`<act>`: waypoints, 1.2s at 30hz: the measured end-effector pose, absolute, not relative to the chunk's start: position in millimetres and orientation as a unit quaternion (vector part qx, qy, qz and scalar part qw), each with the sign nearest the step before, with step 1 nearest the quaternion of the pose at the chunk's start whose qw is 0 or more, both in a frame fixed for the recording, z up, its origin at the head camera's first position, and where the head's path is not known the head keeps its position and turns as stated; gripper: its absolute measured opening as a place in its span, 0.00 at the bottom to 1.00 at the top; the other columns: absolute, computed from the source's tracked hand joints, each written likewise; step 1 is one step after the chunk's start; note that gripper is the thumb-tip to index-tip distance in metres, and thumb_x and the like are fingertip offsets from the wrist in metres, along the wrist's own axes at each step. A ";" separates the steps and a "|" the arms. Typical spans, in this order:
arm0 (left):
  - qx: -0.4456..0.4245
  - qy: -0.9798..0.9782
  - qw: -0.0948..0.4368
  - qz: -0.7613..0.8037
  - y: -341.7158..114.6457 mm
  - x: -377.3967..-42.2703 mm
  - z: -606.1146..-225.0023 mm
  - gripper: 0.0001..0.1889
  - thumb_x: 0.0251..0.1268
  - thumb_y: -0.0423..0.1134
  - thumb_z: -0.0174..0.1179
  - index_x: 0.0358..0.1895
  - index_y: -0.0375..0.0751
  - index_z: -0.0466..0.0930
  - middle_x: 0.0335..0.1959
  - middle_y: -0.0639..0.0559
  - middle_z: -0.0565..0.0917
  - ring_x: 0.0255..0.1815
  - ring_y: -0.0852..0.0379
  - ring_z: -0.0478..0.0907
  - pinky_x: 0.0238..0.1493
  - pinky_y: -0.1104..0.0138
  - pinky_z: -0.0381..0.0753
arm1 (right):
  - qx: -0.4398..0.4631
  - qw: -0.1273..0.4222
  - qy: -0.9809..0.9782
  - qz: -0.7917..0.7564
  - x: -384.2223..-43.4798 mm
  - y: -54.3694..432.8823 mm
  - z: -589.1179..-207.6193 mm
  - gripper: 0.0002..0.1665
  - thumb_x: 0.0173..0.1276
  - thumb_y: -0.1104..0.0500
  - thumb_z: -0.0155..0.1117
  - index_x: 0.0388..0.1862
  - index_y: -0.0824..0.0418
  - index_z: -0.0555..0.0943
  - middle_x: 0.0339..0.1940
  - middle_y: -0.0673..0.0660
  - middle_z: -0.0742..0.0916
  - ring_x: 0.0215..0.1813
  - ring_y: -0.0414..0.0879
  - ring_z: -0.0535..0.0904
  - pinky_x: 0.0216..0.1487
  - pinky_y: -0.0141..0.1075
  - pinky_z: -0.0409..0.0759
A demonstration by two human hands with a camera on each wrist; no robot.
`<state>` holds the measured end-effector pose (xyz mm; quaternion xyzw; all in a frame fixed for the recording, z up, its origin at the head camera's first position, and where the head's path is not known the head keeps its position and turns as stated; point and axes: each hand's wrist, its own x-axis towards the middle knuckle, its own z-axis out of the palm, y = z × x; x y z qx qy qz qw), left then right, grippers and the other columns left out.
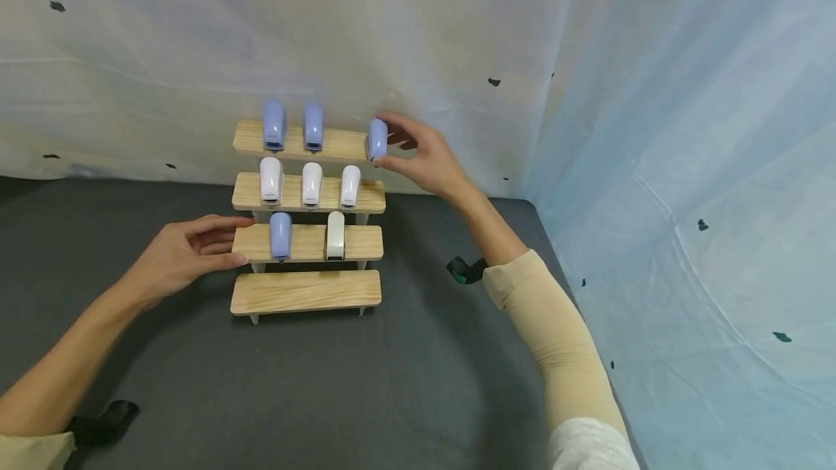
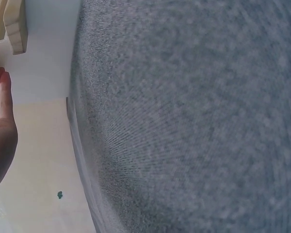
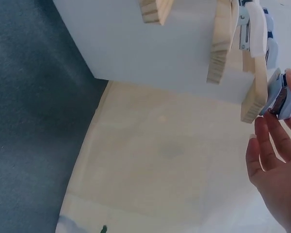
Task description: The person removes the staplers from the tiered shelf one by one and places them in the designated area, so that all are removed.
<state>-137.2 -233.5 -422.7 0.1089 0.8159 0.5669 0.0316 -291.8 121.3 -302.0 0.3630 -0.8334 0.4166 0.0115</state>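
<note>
A stepped wooden display stand [image 1: 305, 292] with four tiers holds several small staplers. At the right end of its top tier, my right hand [image 1: 424, 154] pinches a blue stapler [image 1: 377, 139] between thumb and fingers. In the right wrist view that stapler [image 3: 283, 99] is right at the board's end. My left hand [image 1: 189, 249] grips the left end of the second tier from the bottom, thumb in front and index finger behind. Two more blue staplers, a left one [image 1: 274, 124] and a middle one [image 1: 313, 126], stand on the top tier.
Three white staplers, one of them in the middle [image 1: 311, 183], line the tier below the top. Under them stand a blue stapler [image 1: 280, 234] and a white stapler [image 1: 335, 234]. The stand is on a dark table [image 1: 392, 383]; pale sheeting [image 1: 457, 35] hangs behind and at right.
</note>
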 end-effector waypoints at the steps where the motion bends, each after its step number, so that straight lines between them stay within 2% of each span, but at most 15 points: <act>1: 0.108 0.817 0.032 0.566 -233.4 -137.1 -422.2 0.30 0.61 0.35 0.71 0.67 0.39 0.73 0.61 0.60 0.78 0.53 0.72 0.79 0.45 0.73 0.80 | 0.363 0.013 -0.833 0.417 -291.3 123.3 -302.4 0.38 0.63 0.59 0.75 0.71 0.62 0.72 0.59 0.60 0.82 0.56 0.50 0.80 0.58 0.50 0.74; 10: 0.110 0.820 0.031 0.561 -232.8 -134.2 -421.5 0.29 0.63 0.35 0.69 0.68 0.42 0.73 0.62 0.60 0.77 0.54 0.74 0.77 0.46 0.75 0.79 | 0.347 -0.006 -0.818 0.458 -287.9 139.6 -307.6 0.39 0.63 0.63 0.74 0.72 0.63 0.70 0.61 0.62 0.80 0.56 0.53 0.81 0.58 0.46 0.77; 15: 0.110 0.822 0.030 0.558 -232.3 -133.8 -421.6 0.29 0.63 0.36 0.70 0.68 0.43 0.73 0.62 0.59 0.77 0.54 0.74 0.77 0.46 0.74 0.79 | 0.327 -0.015 -0.819 0.472 -284.9 149.3 -310.2 0.39 0.62 0.64 0.74 0.72 0.62 0.70 0.61 0.62 0.79 0.56 0.56 0.81 0.57 0.48 0.77; 18: 0.112 0.828 0.026 0.548 -233.0 -133.6 -421.4 0.29 0.63 0.36 0.70 0.68 0.44 0.74 0.61 0.57 0.76 0.54 0.75 0.77 0.46 0.76 0.78 | 0.325 -0.019 -0.821 0.469 -282.4 154.0 -310.9 0.39 0.62 0.65 0.74 0.72 0.64 0.70 0.62 0.65 0.79 0.56 0.59 0.80 0.58 0.52 0.76; 22: 0.115 0.834 0.021 0.540 -233.6 -133.8 -421.5 0.29 0.63 0.37 0.70 0.68 0.46 0.74 0.60 0.55 0.76 0.53 0.76 0.77 0.46 0.76 0.78 | 0.323 -0.032 -0.825 0.463 -271.1 157.9 -304.4 0.38 0.62 0.68 0.72 0.70 0.70 0.69 0.63 0.68 0.78 0.57 0.62 0.80 0.58 0.51 0.76; 30: 0.111 0.825 0.024 0.554 -233.1 -134.3 -422.4 0.29 0.62 0.36 0.70 0.68 0.44 0.74 0.62 0.59 0.77 0.54 0.73 0.78 0.46 0.74 0.79 | 0.317 -0.056 -0.825 0.465 -263.7 167.2 -304.6 0.36 0.61 0.71 0.70 0.68 0.73 0.70 0.62 0.70 0.78 0.56 0.66 0.79 0.54 0.49 0.79; 36: 0.110 0.837 0.024 0.536 -233.6 -134.3 -420.4 0.29 0.63 0.38 0.70 0.68 0.46 0.74 0.62 0.52 0.76 0.54 0.76 0.76 0.48 0.77 0.77 | 0.307 -0.060 -0.819 0.481 -269.5 176.9 -316.7 0.37 0.61 0.72 0.70 0.68 0.74 0.69 0.62 0.71 0.77 0.57 0.67 0.78 0.54 0.52 0.78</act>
